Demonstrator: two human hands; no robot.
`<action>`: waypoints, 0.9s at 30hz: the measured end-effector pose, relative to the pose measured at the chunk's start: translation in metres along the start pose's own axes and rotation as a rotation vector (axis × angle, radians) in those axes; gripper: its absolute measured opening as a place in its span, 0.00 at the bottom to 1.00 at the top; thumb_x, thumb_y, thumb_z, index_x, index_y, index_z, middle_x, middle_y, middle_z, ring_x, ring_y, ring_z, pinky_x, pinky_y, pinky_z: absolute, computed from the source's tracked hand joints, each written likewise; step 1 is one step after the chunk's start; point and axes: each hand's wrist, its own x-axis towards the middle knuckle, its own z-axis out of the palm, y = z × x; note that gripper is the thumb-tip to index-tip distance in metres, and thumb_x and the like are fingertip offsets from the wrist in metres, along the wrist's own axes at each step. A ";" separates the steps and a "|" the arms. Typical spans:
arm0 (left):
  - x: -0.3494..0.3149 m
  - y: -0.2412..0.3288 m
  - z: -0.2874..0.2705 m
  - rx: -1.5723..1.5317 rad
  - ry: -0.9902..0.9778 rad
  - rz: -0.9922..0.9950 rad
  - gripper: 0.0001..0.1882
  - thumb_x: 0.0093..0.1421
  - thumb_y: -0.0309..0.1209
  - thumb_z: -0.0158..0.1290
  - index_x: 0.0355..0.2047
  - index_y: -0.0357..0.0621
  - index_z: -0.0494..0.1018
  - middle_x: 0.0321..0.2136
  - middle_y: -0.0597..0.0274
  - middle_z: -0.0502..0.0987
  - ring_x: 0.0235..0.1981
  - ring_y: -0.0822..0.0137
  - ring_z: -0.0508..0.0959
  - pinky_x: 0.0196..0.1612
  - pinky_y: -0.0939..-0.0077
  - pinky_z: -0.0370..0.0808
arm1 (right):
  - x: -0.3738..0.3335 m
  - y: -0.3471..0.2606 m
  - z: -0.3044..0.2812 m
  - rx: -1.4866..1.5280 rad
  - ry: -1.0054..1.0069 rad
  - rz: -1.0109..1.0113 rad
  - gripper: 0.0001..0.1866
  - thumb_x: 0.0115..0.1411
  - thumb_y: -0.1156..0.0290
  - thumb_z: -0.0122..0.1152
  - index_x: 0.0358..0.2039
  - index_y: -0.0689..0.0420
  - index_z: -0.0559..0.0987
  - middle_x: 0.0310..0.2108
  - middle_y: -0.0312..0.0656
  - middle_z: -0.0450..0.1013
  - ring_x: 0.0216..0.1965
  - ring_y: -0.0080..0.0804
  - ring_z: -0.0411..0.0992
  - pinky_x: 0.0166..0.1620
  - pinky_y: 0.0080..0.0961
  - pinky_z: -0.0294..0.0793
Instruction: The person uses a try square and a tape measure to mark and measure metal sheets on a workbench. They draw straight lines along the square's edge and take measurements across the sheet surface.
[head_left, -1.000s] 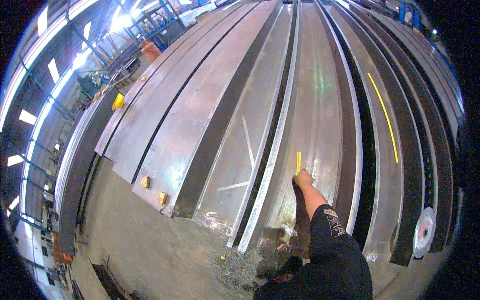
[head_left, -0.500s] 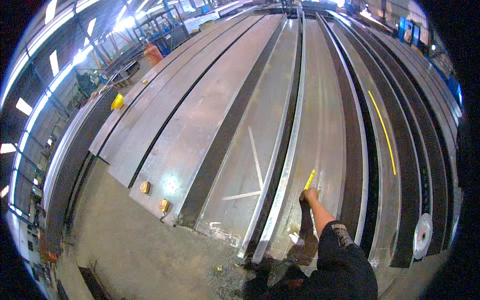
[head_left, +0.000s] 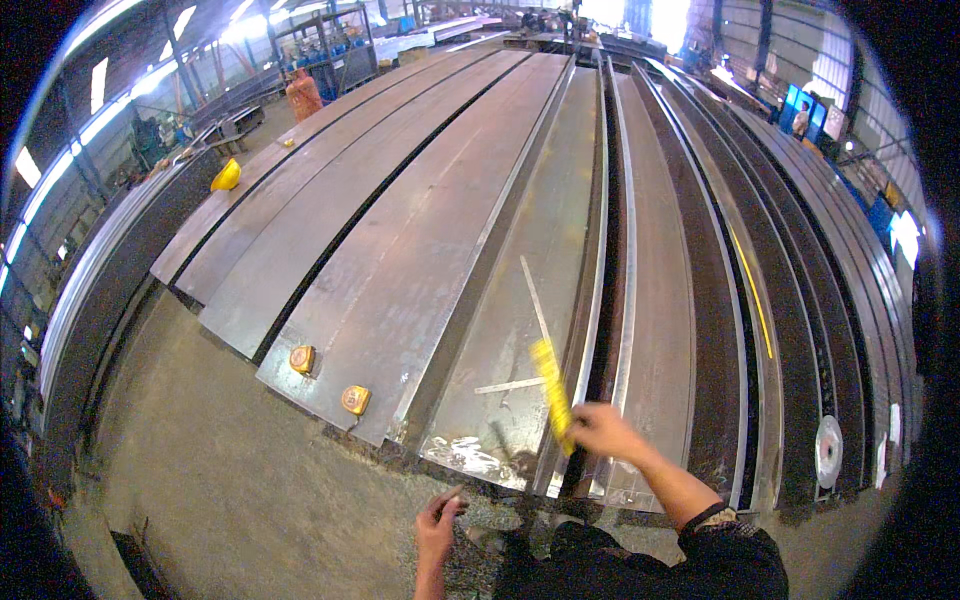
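Note:
My right hand [head_left: 606, 433] grips the lower end of a yellow strip [head_left: 553, 390], which looks like a length of measuring tape and is smeared by motion. It hangs over the right side of a steel beam, beside a thin metal carpenter's square [head_left: 536, 300] lying there. Low in front, at the beam ends, my left hand [head_left: 436, 522] is closed in a pinch. A small pale thing may be between its fingertips, too small to name. Two yellow tape measures, one [head_left: 302, 359] behind the other [head_left: 355, 400], rest on the steel plate to the left.
Long steel plates [head_left: 400, 250] and beams run away from me, with dark gaps between them. Another yellow strip [head_left: 754, 295] and a pale disc [head_left: 828, 452] lie on the right. A yellow hard hat [head_left: 227, 175] sits far left. Concrete floor [head_left: 230, 420] borders the plates.
My right hand has lifted the yellow strip off the beam and swung it left, toward the carpenter's square. My left hand has come into view. The view has shifted slightly.

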 end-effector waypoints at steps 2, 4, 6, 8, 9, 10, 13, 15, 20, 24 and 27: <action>0.017 0.019 0.007 -0.073 -0.039 0.079 0.14 0.63 0.31 0.52 0.44 0.34 0.77 0.34 0.58 0.81 0.35 0.69 0.79 0.43 0.76 0.74 | 0.009 -0.052 0.034 -0.016 -0.320 -0.118 0.16 0.54 0.59 0.58 0.36 0.59 0.78 0.31 0.54 0.77 0.35 0.53 0.76 0.40 0.45 0.75; 0.033 0.010 0.014 -0.160 -0.033 0.132 0.13 0.63 0.30 0.53 0.43 0.34 0.77 0.34 0.58 0.81 0.36 0.70 0.79 0.43 0.76 0.74 | 0.016 -0.073 0.074 -0.109 -0.476 -0.136 0.17 0.54 0.59 0.57 0.37 0.59 0.78 0.31 0.55 0.76 0.35 0.56 0.75 0.41 0.47 0.75; 0.042 -0.023 0.018 -0.238 0.059 0.123 0.13 0.62 0.30 0.53 0.42 0.33 0.77 0.33 0.58 0.81 0.36 0.70 0.78 0.42 0.75 0.74 | 0.028 -0.080 0.113 -0.119 -0.533 -0.214 0.17 0.55 0.58 0.58 0.37 0.59 0.78 0.29 0.58 0.75 0.34 0.57 0.75 0.41 0.46 0.75; 0.048 -0.038 0.011 -0.026 0.148 0.026 0.11 0.59 0.29 0.55 0.36 0.32 0.78 0.35 0.57 0.80 0.35 0.69 0.77 0.43 0.73 0.73 | 0.036 -0.088 0.137 -0.140 -0.638 -0.192 0.17 0.56 0.60 0.56 0.38 0.60 0.75 0.30 0.58 0.75 0.35 0.58 0.75 0.42 0.48 0.75; 0.049 -0.030 0.015 -0.101 0.173 0.053 0.09 0.59 0.28 0.55 0.36 0.33 0.78 0.34 0.58 0.80 0.35 0.69 0.77 0.43 0.74 0.73 | 0.038 -0.082 0.151 -0.186 -0.695 -0.087 0.17 0.56 0.61 0.55 0.41 0.60 0.75 0.31 0.58 0.76 0.35 0.58 0.75 0.42 0.49 0.75; 0.050 -0.052 0.016 -0.147 0.242 0.013 0.08 0.59 0.26 0.55 0.36 0.33 0.77 0.32 0.58 0.80 0.34 0.70 0.77 0.41 0.75 0.73 | 0.038 -0.079 0.164 -0.248 -0.751 -0.117 0.16 0.56 0.61 0.54 0.38 0.61 0.76 0.29 0.57 0.76 0.33 0.59 0.75 0.39 0.52 0.77; 0.048 -0.073 0.008 0.010 0.378 -0.050 0.08 0.60 0.28 0.53 0.34 0.33 0.72 0.28 0.53 0.77 0.29 0.67 0.75 0.34 0.72 0.72 | 0.054 -0.069 0.185 -0.277 -0.835 -0.251 0.14 0.55 0.62 0.55 0.34 0.61 0.75 0.26 0.58 0.75 0.30 0.59 0.75 0.37 0.52 0.76; 0.051 -0.109 -0.002 0.152 0.486 -0.109 0.08 0.61 0.28 0.52 0.35 0.34 0.71 0.27 0.49 0.77 0.30 0.58 0.78 0.34 0.67 0.73 | 0.085 -0.073 0.192 -0.457 -1.034 -0.262 0.17 0.58 0.57 0.57 0.34 0.61 0.75 0.30 0.57 0.75 0.34 0.58 0.75 0.39 0.50 0.75; 0.074 -0.197 -0.009 0.404 0.577 -0.075 0.11 0.58 0.28 0.53 0.38 0.34 0.72 0.38 0.43 0.77 0.39 0.43 0.77 0.42 0.59 0.73 | 0.195 0.004 0.228 -0.840 -1.099 -0.402 0.15 0.58 0.59 0.56 0.40 0.56 0.77 0.34 0.54 0.76 0.38 0.55 0.75 0.43 0.48 0.75; 0.108 -0.238 -0.007 0.553 0.606 -0.087 0.14 0.57 0.30 0.56 0.41 0.33 0.73 0.40 0.42 0.76 0.41 0.43 0.76 0.43 0.59 0.74 | 0.257 0.031 0.265 -0.949 -0.946 -0.567 0.13 0.55 0.65 0.57 0.39 0.57 0.74 0.36 0.54 0.75 0.38 0.54 0.75 0.40 0.47 0.75; 0.150 -0.220 0.002 0.607 0.623 -0.080 0.14 0.56 0.31 0.57 0.40 0.34 0.75 0.40 0.41 0.76 0.40 0.43 0.76 0.43 0.57 0.73 | 0.284 0.045 0.282 -0.785 -0.799 -0.705 0.14 0.57 0.64 0.56 0.42 0.56 0.74 0.42 0.52 0.73 0.39 0.54 0.74 0.41 0.46 0.75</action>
